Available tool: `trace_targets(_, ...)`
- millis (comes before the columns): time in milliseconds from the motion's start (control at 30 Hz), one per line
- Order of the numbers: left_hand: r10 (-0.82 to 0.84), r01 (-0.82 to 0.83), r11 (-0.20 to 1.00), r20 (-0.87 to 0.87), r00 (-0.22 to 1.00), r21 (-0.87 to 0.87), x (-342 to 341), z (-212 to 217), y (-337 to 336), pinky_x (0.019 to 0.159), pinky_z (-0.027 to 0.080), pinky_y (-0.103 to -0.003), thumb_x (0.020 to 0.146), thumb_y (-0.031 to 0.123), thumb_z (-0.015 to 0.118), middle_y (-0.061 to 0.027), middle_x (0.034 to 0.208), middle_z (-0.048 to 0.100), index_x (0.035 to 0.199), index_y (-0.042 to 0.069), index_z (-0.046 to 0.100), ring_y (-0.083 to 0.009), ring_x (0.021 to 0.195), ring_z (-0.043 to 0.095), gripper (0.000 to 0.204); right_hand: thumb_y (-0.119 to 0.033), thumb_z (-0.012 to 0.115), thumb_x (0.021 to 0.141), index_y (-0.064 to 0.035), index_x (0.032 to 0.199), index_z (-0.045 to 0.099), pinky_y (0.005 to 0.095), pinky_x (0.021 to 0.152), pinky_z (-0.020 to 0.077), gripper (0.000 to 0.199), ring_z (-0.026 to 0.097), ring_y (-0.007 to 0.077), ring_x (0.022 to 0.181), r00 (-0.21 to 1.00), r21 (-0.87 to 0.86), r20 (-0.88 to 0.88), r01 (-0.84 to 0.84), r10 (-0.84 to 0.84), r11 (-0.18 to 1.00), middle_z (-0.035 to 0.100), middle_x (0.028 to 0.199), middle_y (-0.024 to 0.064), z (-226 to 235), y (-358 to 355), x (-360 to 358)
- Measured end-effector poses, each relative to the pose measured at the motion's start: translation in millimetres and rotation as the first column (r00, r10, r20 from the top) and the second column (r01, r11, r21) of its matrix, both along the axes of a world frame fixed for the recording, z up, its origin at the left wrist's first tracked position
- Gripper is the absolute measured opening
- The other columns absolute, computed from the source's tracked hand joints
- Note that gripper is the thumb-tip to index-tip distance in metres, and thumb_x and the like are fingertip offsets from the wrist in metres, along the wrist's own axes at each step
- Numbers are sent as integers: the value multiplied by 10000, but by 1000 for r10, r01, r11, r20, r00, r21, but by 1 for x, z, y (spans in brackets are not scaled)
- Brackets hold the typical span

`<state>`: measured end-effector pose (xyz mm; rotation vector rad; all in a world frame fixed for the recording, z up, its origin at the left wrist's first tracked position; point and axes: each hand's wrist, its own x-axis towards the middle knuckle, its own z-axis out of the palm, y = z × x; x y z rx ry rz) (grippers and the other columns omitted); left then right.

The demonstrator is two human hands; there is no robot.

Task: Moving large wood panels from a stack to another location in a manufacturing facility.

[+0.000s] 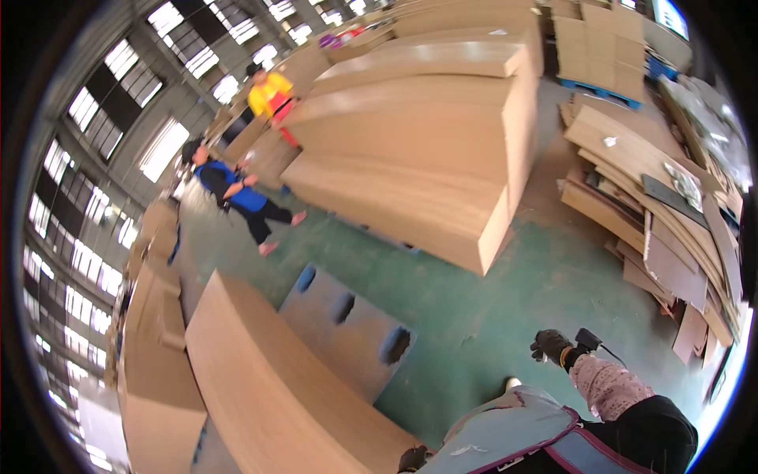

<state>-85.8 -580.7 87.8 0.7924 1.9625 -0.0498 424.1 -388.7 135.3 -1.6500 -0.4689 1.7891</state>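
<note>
My right hand (550, 345) wears a dark glove and hangs out over the green floor (505, 300), with its fingers loosely apart and nothing in them. A small black device (589, 339) with a thin cable sits by that wrist, above a patterned pink sleeve. My left hand (413, 458), also in a dark glove, shows only partly at the lower edge. It is right beside the near corner of a stack of brown cardboard sheets (268, 379). Whether it grips the stack is hidden.
A grey pallet (347, 332) with slots lies beside the near stack. Tall cardboard stacks (426, 158) fill the middle. Loose sheets are piled at the right (655, 205). One person in blue (237, 197) and another in yellow (268, 91) work at the far left.
</note>
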Motion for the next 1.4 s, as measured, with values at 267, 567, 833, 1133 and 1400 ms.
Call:
trace_targets(267,-253,214,947,146,956,241,125,60,266,561,492,-328,846,324,555,-66,841,691,963,38,610,-184,600,608,314,-344,394,921,-42,965,566,416,619,529,350,642,292,705,934,75,-121,345,-335,936,652,842,136,5,4,72)
trace_targets(567,-965,968,102,-214,152,229,171,-18,418,622,495,-382,857,381,534,-63,860,676,1001,100,609,-217,710,620,324,-440,327,945,-63,867,599,303,500,451,472,561,175,558,928,179,156,310,-338,934,619,704,87,56,131,133)
trace_targets(833,-904,891,416,-19,426,184,240,1,670,796,489,-465,824,404,534,-208,964,641,1023,95,616,-375,920,614,377,-480,461,929,-108,995,575,275,442,402,394,499,133,484,723,304,172,608,-670,734,585,644,49,128,253,194)
trace_targets(1133,-398,47,775,429,811,630,465,184,814,402,390,-240,910,340,573,-72,757,660,940,49,575,-88,430,472,292,-232,564,929,-66,1173,552,237,593,467,295,580,97,704,745,703,120,404,-656,586,627,842,51,156,454,275)
trace_targets(1400,-217,-151,768,474,853,623,585,221,853,381,358,-242,907,334,586,-75,738,656,914,52,573,-79,409,447,283,-129,617,867,-56,1149,579,314,820,476,295,605,162,905,854,921,130,85,-505,380,629,987,50,195,675,357)
